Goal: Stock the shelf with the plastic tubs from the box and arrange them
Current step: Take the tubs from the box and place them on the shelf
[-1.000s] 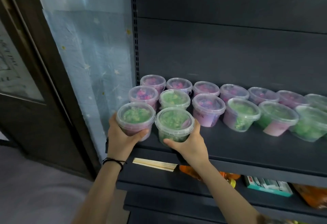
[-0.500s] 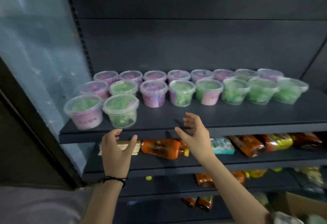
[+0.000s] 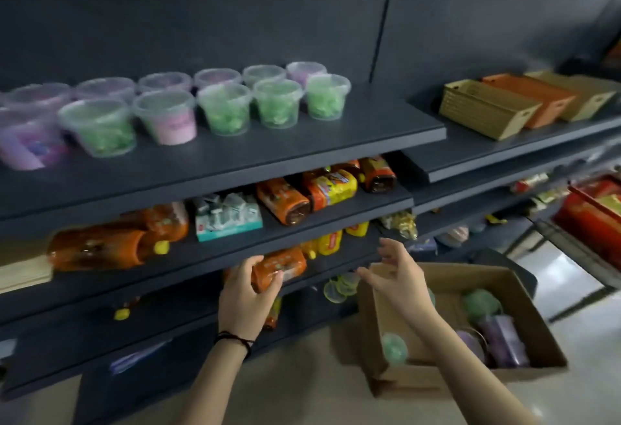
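A stocker's right hand [image 3: 398,278] is hovering at lower centre of the frame, fingers [image 3: 389,247] spread wide and empty, just over the near corner of the cardboard box [image 3: 470,270]. The left hand [image 3: 245,300], loosely curved and apparently gripping nothing, is hanging in front of an orange packet [image 3: 285,265] on a lower shelf. The loose tubs [image 3: 482,303], green and purple, are lying tipped inside the box, down and right of both hands. The box is running lengthwise toward the lower right; the right hand is plainly nearer, and the box's tall near wall is standing between the left hand and the contents. Two rows of shelved tubs [image 3: 223,109] are sitting on the top shelf [image 3: 302,152] at upper left, with bare board showing to their right, and woven baskets [image 3: 487,109] are sitting at upper right.
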A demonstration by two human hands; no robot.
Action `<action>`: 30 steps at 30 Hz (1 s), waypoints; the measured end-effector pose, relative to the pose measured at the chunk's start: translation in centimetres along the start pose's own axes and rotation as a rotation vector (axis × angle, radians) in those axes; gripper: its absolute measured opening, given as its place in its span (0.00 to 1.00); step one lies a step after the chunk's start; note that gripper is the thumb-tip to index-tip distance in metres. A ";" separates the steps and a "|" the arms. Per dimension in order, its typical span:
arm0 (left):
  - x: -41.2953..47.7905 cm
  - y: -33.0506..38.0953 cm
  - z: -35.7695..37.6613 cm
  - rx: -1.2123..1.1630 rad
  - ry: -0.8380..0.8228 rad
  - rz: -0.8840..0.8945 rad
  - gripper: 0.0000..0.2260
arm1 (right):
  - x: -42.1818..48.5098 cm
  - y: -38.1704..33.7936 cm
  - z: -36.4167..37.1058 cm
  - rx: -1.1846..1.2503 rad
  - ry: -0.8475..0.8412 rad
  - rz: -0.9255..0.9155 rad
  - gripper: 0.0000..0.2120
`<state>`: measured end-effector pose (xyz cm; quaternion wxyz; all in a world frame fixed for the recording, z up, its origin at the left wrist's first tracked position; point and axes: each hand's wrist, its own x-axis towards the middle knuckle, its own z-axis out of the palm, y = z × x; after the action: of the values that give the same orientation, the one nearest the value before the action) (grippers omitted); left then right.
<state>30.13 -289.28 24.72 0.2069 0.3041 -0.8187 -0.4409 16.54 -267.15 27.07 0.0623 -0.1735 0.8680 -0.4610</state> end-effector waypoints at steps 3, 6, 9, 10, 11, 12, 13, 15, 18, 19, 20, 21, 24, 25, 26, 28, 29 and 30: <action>0.1 1.4 6.5 0.013 -0.135 -0.023 0.20 | 0.4 5.8 -3.4 -0.051 0.033 0.069 0.32; 0.3 2.7 12.3 0.035 -0.228 0.002 0.20 | 0.9 11.1 -5.7 -0.075 0.045 0.162 0.29; 1.2 3.4 20.4 0.057 -0.334 -0.008 0.19 | 2.1 18.0 -7.7 -0.107 0.062 0.279 0.30; 1.4 3.6 23.1 0.071 -0.370 -0.019 0.20 | 2.6 20.2 -8.2 -0.117 0.073 0.319 0.30; 1.6 3.8 25.6 0.080 -0.412 -0.034 0.20 | 3.0 22.2 -8.9 -0.128 0.079 0.357 0.31; 1.7 4.0 28.0 0.084 -0.453 -0.053 0.21 | 3.3 24.1 -9.5 -0.134 0.081 0.398 0.31; 1.7 4.1 30.4 0.083 -0.488 -0.073 0.21 | 3.5 26.2 -10.0 -0.129 0.079 0.442 0.31; 1.9 4.1 34.7 0.083 -0.538 -0.112 0.21 | 4.1 30.1 -10.9 -0.103 0.075 0.502 0.29; 1.7 3.5 40.3 0.063 -0.563 -0.151 0.20 | 5.0 36.1 -11.9 -0.124 0.059 0.542 0.27; 1.6 3.0 41.9 0.047 -0.564 -0.175 0.19 | 5.5 38.0 -12.1 -0.149 0.038 0.548 0.27; 1.4 2.3 43.6 0.028 -0.571 -0.206 0.19 | 6.0 40.1 -12.2 -0.163 0.009 0.553 0.28; 1.2 1.5 45.3 0.005 -0.583 -0.242 0.20 | 6.6 42.3 -12.1 -0.173 -0.032 0.569 0.29; 0.6 -1.6 50.1 0.006 -0.622 -0.338 0.22 | 8.1 48.8 -10.4 -0.243 -0.196 0.605 0.32; 0.5 -2.8 51.6 0.013 -0.623 -0.365 0.23 | 8.4 50.8 -9.6 -0.276 -0.257 0.599 0.33; 0.4 -3.9 53.1 0.020 -0.621 -0.389 0.24 | 8.5 52.6 -8.7 -0.306 -0.311 0.590 0.35; 0.4 -6.2 55.9 0.021 -0.609 -0.428 0.27 | 8.8 55.6 -7.1 -0.345 -0.383 0.587 0.43; 0.4 -7.3 57.4 0.019 -0.602 -0.435 0.29 | 9.0 57.1 -6.5 -0.365 -0.396 0.579 0.46; 0.5 -8.2 58.7 0.018 -0.600 -0.440 0.32 | 9.2 58.4 -6.0 -0.393 -0.395 0.568 0.49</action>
<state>-3.26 -258.13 -13.06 -0.1445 0.3319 -0.7618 -0.5372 -7.88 -235.66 -17.07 0.3184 -0.0206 0.9246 -0.2082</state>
